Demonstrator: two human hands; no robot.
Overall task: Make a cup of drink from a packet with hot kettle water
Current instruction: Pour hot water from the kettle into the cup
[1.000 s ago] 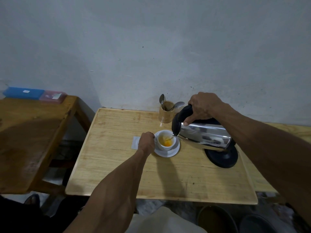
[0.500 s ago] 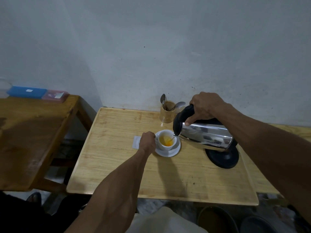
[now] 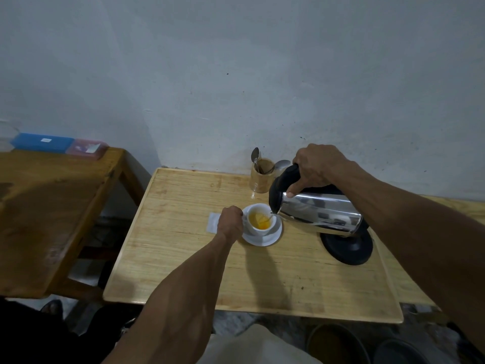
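A white cup (image 3: 262, 229) holding yellow-orange liquid stands on a white saucer (image 3: 273, 239) in the middle of the light wooden table (image 3: 183, 258). My left hand (image 3: 231, 223) is closed on the cup's left side at the handle. My right hand (image 3: 319, 166) grips the black handle of a shiny steel kettle (image 3: 320, 215), tipped steeply to the left with its spout over the cup's rim. A thin stream of water runs into the cup. A white packet (image 3: 213, 223) lies flat just left of my left hand.
The kettle's black base (image 3: 347, 249) sits on the table to the right, under the kettle. A wooden holder (image 3: 262, 178) with spoons stands at the back by the wall. A darker table (image 3: 47, 211) to the left carries blue and pink boxes (image 3: 42, 142).
The kettle stays tipped over the cup and the liquid level in the cup has risen a little. Both hands hold their places.
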